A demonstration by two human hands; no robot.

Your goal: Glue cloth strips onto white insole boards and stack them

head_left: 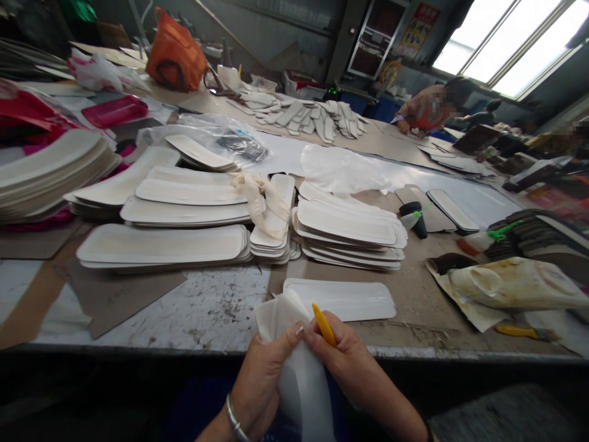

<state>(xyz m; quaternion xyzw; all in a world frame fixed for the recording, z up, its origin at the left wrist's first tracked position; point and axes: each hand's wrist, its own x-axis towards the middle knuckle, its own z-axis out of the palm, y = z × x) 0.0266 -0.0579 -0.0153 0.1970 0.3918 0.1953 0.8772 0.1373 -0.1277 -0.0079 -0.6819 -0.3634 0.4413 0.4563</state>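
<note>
Between 2 hands [264, 383] (pinched) hangs a white sheet [304, 393].

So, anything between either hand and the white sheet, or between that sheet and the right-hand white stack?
Nothing visible between the left hand or right hand and the white sheet; both are on it. Toward the white stack, a single white panel lies flat in between, just short of the stack.

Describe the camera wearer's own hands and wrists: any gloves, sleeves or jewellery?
Both are ungloved. The left hand has a rounded, silver-coloured bangle at its wrist. Beyond the right hand, a dark edge shows at the forearm; cuff or band, I can't tell.
</note>
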